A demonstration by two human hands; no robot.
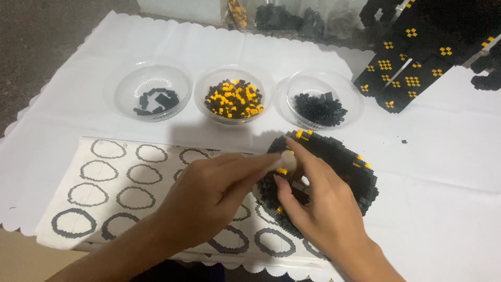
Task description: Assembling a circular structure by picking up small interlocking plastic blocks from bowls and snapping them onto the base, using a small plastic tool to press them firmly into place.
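While the ring of small black bricks (pixel 339 172) lies on the white cloth (pixel 443 172) near the middle of the table, both hands work at its near left rim. The left hand (pixel 209 196) is closed around a pale stubby tool (pixel 287 162), its tip pressed onto a yellow brick (pixel 282 171) on the rim. The right hand (pixel 318 209) grips the ring's near wall, thumb inside, fingers outside. The wall stands several courses high with a few yellow bricks set in; judged from that, the build is well advanced but unfinished. Three clear bowls behind hold stock: a few black pieces (pixel 155 100), mixed black and yellow (pixel 235 98), and black (pixel 319 108). A printed sheet of ring diagrams (pixel 104 183) lies under the hands. A finished black-and-yellow section (pixel 412 57) sits at the far right. The room is dim; bagged pieces lie beyond the cloth.
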